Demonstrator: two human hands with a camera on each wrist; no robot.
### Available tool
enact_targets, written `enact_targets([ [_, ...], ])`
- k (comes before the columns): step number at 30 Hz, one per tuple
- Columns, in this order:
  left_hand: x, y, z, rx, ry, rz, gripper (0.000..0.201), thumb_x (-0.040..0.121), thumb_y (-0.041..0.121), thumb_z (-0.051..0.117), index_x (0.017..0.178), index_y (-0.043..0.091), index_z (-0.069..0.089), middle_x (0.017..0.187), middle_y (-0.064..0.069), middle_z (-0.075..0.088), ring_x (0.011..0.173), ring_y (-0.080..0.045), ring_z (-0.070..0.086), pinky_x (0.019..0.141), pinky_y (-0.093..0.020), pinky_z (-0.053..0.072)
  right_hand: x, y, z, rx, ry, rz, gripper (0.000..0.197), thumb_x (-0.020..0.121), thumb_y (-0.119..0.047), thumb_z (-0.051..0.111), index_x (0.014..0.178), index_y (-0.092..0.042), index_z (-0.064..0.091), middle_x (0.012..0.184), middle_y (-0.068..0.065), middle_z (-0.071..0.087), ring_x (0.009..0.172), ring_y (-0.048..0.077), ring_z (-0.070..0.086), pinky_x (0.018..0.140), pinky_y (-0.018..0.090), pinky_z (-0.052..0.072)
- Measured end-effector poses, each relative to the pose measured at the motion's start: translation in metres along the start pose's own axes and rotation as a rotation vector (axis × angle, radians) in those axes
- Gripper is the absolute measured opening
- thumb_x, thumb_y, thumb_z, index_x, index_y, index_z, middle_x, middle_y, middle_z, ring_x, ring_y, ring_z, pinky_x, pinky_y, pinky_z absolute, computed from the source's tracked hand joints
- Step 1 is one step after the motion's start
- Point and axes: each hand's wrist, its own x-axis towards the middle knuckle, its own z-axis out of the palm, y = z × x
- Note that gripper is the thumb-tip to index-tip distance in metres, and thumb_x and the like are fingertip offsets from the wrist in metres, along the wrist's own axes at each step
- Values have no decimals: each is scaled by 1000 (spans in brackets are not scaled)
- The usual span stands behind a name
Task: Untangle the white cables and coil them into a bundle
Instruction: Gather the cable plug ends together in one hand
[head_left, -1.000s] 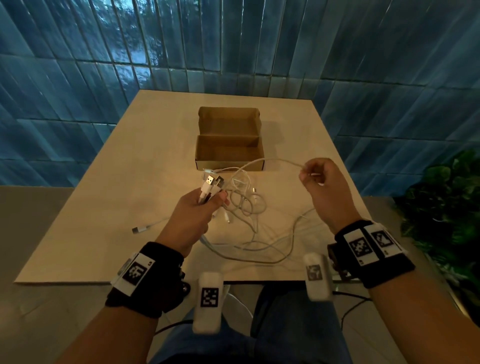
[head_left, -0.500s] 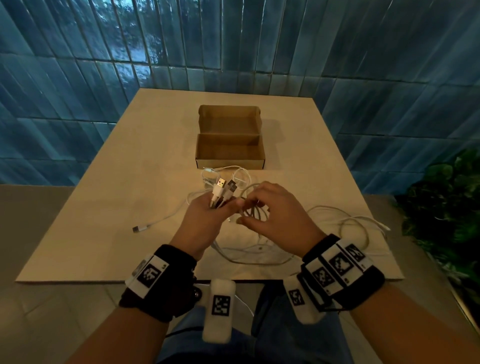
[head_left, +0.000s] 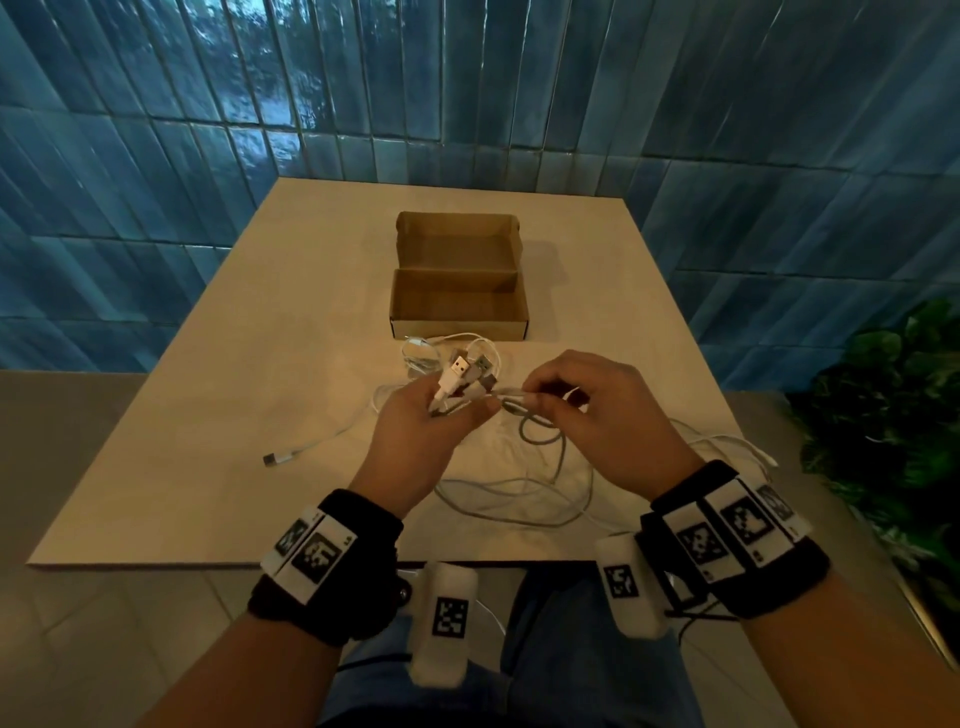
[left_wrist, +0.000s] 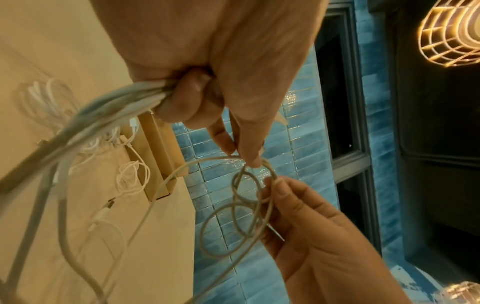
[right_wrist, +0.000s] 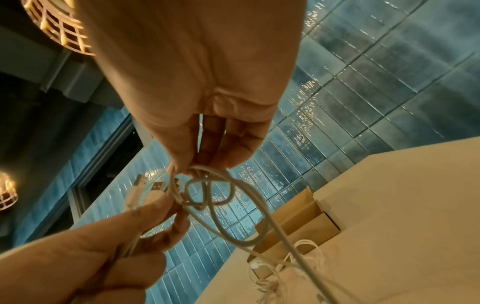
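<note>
- The right hand (head_left: 597, 415), out to the right with 1 strand drawn taut 1 s ago, is now back at centre, fingers pinching a small knot of loops (left_wrist: 249, 207).
- The left hand (head_left: 415, 436) stays closed round several white cables (head_left: 519, 493) just below their USB plugs (head_left: 457, 370).
- Slack lies on the table (head_left: 234, 415), near the open cardboard box (head_left: 457, 306).
- Judgement: untangling continues; coiling not begun.
</note>
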Motion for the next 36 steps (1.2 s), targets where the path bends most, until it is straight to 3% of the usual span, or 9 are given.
enact_targets([
  [2, 0, -1, 1, 45, -6, 25, 11, 84, 22, 73, 78, 30, 68, 65, 13, 64, 61, 0, 52, 60, -19, 39, 0, -2, 0, 55, 5, 45, 6, 82, -11, 69, 83, -16, 70, 79, -6, 65, 75, 7, 59, 68, 16, 47],
  [6, -4, 0, 3, 165, 5, 57, 21, 88, 25, 68, 70, 29, 60, 50, 20, 51, 49, 0, 43, 49, -13, 30, -1, -5, 0, 134, 13, 83, 8, 83, -9, 68, 81, -17, 68, 77, -8, 65, 72, 4, 60, 67, 11, 45],
  [11, -4, 5, 8, 176, 98, 140, 12, 89, 20, 66, 84, 9, 69, 58, 5, 55, 54, 0, 46, 52, -12, 33, 0, -10, 5, 107, 114, 42, 6, 86, -10, 65, 81, -13, 64, 80, -8, 61, 75, 4, 57, 63, 12, 43],
  [19, -1, 3, 7, 152, 110, 82, 16, 88, 26, 67, 82, 11, 69, 52, 15, 52, 51, 1, 44, 50, -13, 32, -2, -10, 10, 142, 182, 53, 7, 88, -12, 63, 81, -13, 62, 82, -5, 62, 76, 7, 57, 63, 17, 46],
  [23, 0, 6, 8, 133, 67, 68, 29, 88, 31, 68, 79, 4, 67, 55, 7, 48, 49, -3, 36, 48, -17, 27, 1, -5, 8, -73, 128, -51, 4, 88, -16, 62, 91, -17, 65, 84, -10, 59, 76, 6, 56, 66, 15, 46],
  [28, -2, 9, 12, 138, 40, 56, 33, 90, 29, 65, 76, 1, 65, 60, -6, 50, 53, -7, 36, 51, -24, 27, 0, -4, 9, -462, 157, -246, 16, 88, -23, 57, 95, -16, 69, 91, -2, 62, 80, 18, 57, 64, 30, 50],
  [31, -2, 12, 11, 95, 44, 23, 32, 92, 27, 62, 74, 1, 66, 55, 6, 51, 50, -4, 38, 51, -20, 29, -3, -5, 10, -393, 235, -280, 12, 87, -18, 62, 92, -13, 72, 85, 0, 62, 76, 17, 58, 61, 31, 50],
  [33, -2, 14, 11, 52, 47, 4, 32, 93, 26, 61, 74, 0, 65, 49, 11, 47, 48, -2, 38, 51, -18, 31, -4, -5, 12, -291, 266, -256, 11, 86, -15, 63, 92, -12, 72, 84, 0, 61, 74, 14, 58, 62, 28, 51],
  [36, -1, 15, 12, 20, 39, -1, 33, 93, 26, 60, 75, -2, 64, 57, 6, 51, 51, -3, 42, 53, -16, 34, -6, -5, 17, -193, 302, -233, 10, 85, -9, 64, 92, -10, 72, 85, 0, 59, 73, 8, 56, 63, 15, 46],
])
